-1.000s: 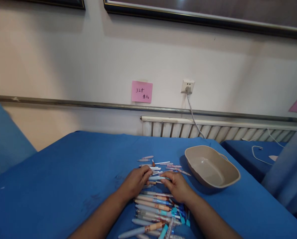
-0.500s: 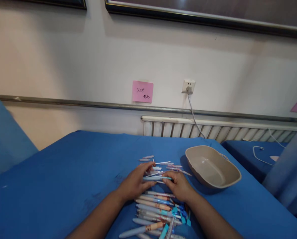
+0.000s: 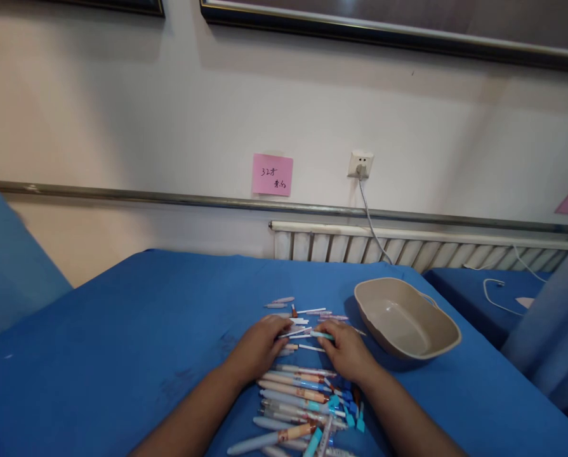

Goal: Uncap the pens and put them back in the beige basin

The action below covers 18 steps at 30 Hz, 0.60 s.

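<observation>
the left hand and right hand each pinch one end of a slim white pen with a teal tip. it is held level just above scattered pen parts on the blue-clothed counter, teal end rightward. an oval beige plastic bowl stands near.

On the blue table, the left hand curled over scattered pen parts while the right hand pinched a thin teal-tipped refill. A pile of pens lay between the wrists, and a beige bowl stood nearby on the right.
</observation>
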Each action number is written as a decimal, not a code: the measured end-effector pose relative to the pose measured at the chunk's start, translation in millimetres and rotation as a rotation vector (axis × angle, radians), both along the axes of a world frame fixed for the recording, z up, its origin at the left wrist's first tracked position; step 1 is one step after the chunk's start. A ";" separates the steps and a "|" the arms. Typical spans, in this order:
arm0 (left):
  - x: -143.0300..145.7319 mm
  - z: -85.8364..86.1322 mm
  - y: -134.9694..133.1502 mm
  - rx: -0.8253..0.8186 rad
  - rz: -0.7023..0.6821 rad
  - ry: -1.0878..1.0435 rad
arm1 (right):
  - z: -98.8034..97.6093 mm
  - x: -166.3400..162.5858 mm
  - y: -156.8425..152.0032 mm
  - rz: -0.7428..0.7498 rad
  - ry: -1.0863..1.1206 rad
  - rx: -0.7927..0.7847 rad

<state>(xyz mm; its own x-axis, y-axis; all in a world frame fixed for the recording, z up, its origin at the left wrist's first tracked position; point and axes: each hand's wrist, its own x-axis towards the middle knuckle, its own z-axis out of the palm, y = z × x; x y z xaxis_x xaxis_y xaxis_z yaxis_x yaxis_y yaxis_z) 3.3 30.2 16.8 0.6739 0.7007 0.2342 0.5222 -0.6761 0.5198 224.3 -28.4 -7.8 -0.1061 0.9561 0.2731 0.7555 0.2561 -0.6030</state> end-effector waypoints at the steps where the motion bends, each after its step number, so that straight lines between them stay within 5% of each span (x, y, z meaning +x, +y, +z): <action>1: 0.0 1.7 1.2 0.005 0.046 -0.038 | 2.5 -0.3 -1.4 -0.004 -0.032 0.020; 4: 0.0 7.2 3.8 -0.050 0.146 -0.124 | 11.3 -5.0 -7.6 0.076 -0.116 -0.022; 8: 2.1 7.9 1.4 -0.199 0.083 -0.126 | 18.3 -13.7 -15.4 0.260 -0.196 -0.124; 11: 2.6 6.8 0.8 -0.225 0.076 -0.151 | 19.2 -16.2 -17.7 0.267 -0.232 -0.126; 18: -16.9 7.7 28.4 -0.206 0.357 -0.322 | 16.6 -13.7 -16.9 0.246 -0.225 -0.095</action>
<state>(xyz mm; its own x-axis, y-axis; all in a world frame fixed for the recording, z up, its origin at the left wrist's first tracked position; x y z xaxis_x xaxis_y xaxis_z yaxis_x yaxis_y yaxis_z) -13.6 58.6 24.5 0.3014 0.9270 0.2234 0.4930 -0.3520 0.7956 210.6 -45.3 8.8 -0.3841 0.9145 0.1273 0.7951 0.3977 -0.4579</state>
